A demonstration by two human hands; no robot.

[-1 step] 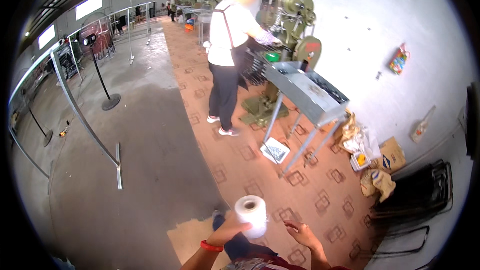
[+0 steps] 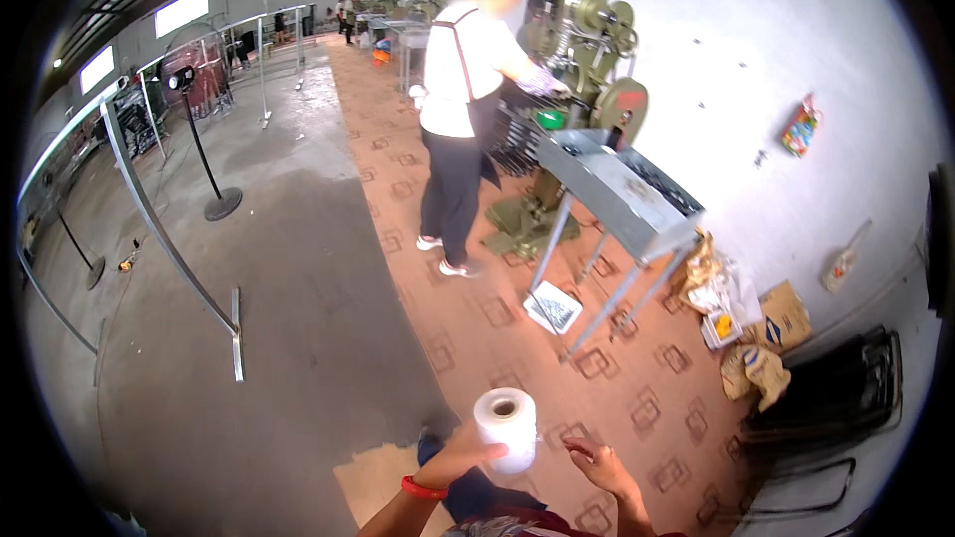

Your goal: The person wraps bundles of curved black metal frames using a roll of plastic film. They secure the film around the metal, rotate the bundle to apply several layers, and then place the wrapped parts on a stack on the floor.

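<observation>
A roll of white plastic film (image 2: 506, 428) with a hollow core stands nearly upright at the lower middle. My left hand (image 2: 470, 455), with a red band at its wrist, grips it from the left side. To the right of the roll and apart from it is my right hand (image 2: 601, 462); its fingers are loosely bent and I see nothing in them.
Ahead, a person (image 2: 463, 89) works at a green press machine (image 2: 597, 50). A grey metal tray table (image 2: 622, 194) stands beside it, with a white tray (image 2: 553, 307) on the floor. Black frames (image 2: 836, 393) lean at right; a metal rail (image 2: 164, 219) and fan (image 2: 204, 154) stand left.
The surroundings sit slightly farther right in the picture. My grip on the roll stays the same.
</observation>
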